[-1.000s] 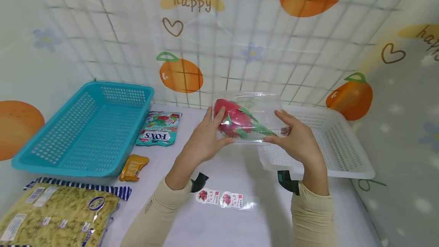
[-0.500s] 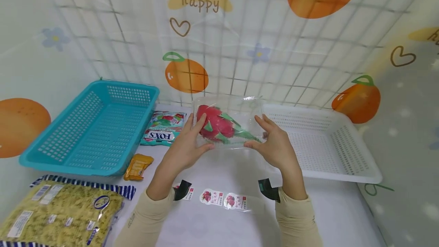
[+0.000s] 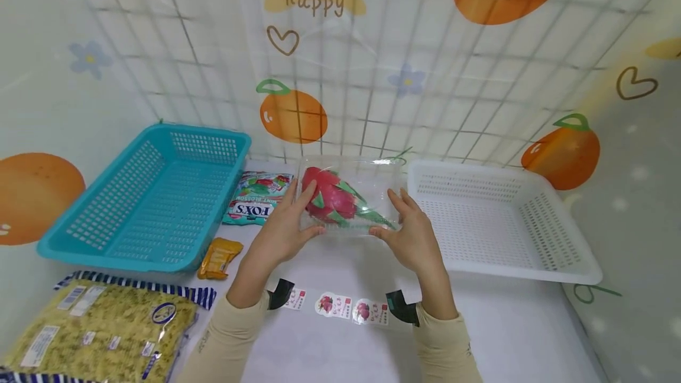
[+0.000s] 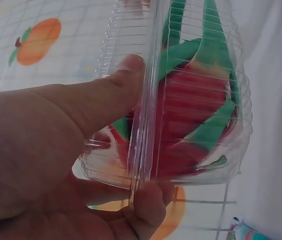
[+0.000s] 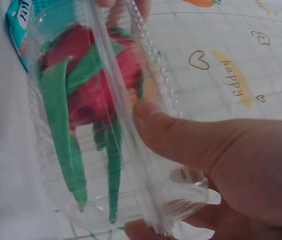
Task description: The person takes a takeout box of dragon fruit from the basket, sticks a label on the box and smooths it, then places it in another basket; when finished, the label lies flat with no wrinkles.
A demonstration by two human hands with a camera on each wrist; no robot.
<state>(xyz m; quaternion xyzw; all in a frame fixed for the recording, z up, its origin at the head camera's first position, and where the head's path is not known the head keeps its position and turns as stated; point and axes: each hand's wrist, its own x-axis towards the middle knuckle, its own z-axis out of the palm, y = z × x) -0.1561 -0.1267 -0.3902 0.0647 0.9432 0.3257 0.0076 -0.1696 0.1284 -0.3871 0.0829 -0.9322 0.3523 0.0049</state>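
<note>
From the head view, the left hand (image 3: 282, 232) and right hand (image 3: 409, 235) hold a clear clamshell box (image 3: 348, 194) with a red dragon fruit (image 3: 330, 197) inside, raised above the table (image 3: 505, 324) between the teal basket (image 3: 154, 200) and the white basket (image 3: 500, 223). At the left wrist, thumb and fingers (image 4: 145, 210) pinch one end of the box (image 4: 180, 105). At the right wrist, thumb and fingers (image 5: 141, 231) clamp the other end (image 5: 106, 125).

Clear glossy ribbed plastic clamshell (image 3: 351, 194); perforated matt plastic baskets, teal (image 3: 154, 194) and white (image 3: 500, 217).
</note>
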